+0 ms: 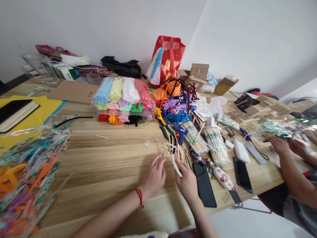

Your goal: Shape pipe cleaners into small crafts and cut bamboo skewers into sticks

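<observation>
My right hand (187, 181) is closed round a white-handled cutter (176, 167), which looks like pliers or snips and points away from me. Just to its left, my left hand (155, 173), with a red cord at the wrist, pinches a short thin wooden stick (164, 152) close to the tool's jaws. A bundle of loose wooden sticks (181, 153) lies beyond my right hand. Behind it is a blue glue gun (181, 134), beside green-handled pliers (163, 129). The fingertips of both hands are partly hidden.
Packs of sticks (216, 145), a black phone (242, 174) and a dark pouch (204, 185) lie right. Bagged pipe cleaners (123, 99) and a red bag (168, 61) stand behind. Plastic-wrapped strips (32, 175) cover the left. A co-worker's hand (278, 145) is far right.
</observation>
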`<state>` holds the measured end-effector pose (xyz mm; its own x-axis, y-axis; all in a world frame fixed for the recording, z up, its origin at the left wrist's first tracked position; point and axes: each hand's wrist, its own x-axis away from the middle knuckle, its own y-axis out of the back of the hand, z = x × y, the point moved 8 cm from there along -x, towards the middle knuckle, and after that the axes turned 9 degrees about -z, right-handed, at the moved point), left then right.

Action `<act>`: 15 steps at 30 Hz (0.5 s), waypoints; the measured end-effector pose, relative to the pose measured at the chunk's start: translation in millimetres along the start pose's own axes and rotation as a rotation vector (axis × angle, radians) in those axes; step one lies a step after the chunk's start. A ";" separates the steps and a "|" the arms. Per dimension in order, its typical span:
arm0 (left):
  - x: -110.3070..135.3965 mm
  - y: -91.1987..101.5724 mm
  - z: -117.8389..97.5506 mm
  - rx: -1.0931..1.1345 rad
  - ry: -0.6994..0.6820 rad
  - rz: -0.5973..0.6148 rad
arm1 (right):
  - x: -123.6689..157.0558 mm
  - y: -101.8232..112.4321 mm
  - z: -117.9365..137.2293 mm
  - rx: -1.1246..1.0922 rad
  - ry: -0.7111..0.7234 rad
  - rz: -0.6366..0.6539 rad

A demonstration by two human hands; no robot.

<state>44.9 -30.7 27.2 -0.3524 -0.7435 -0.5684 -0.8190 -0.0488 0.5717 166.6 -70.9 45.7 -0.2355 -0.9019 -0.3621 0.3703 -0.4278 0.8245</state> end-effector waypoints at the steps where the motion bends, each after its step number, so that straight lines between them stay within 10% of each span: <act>1: -3.4 -7.8 1.5 -0.050 -0.001 0.036 | -1.0 6.7 -4.1 -0.008 -0.023 -0.038; 15: -20.3 -75.6 -15.8 -0.016 -0.111 0.261 | 1.2 18.3 -17.8 -0.179 -0.110 -0.130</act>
<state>121.2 -22.4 4.9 -0.5985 -0.6550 -0.4614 -0.6869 0.1232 0.7162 189.2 -80.9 52.7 -0.3846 -0.8308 -0.4024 0.4818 -0.5524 0.6802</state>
